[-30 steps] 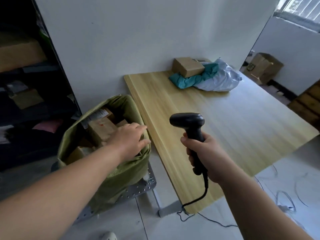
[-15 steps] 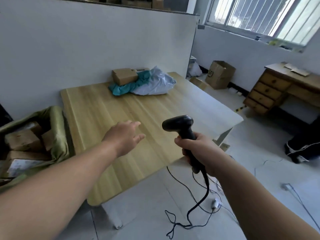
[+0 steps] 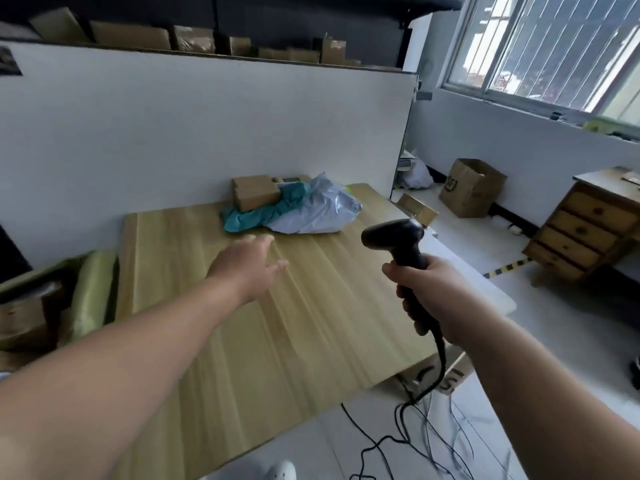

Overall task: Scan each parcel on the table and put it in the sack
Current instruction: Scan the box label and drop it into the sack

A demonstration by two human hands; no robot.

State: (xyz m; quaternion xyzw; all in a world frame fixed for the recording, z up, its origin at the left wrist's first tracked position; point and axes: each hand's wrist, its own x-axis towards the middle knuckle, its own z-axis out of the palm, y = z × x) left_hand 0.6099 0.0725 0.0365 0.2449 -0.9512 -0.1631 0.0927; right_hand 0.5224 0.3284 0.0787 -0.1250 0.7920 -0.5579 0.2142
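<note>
Parcels lie heaped at the worktop's far edge: cardboard box, teal mailer, grey mailer. Left hand hovers near them, fingers straight, empty. Right hand's fingers clamp the black scanner. Green sack stands left.

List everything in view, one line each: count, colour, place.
table: one, light wood, centre
box: one, brown, table's far edge
teal bag: one, teal, beside the box
grey bag: one, pale grey, right of teal bag
sack: one, green, left of table
scanner: one, black, above table's right edge
cable: one, black, scanner to floor
carton: one, brown, floor at right
drawers: one, wooden, far right
left hand: one, open, above table
right hand: one, gripping scanner
</note>
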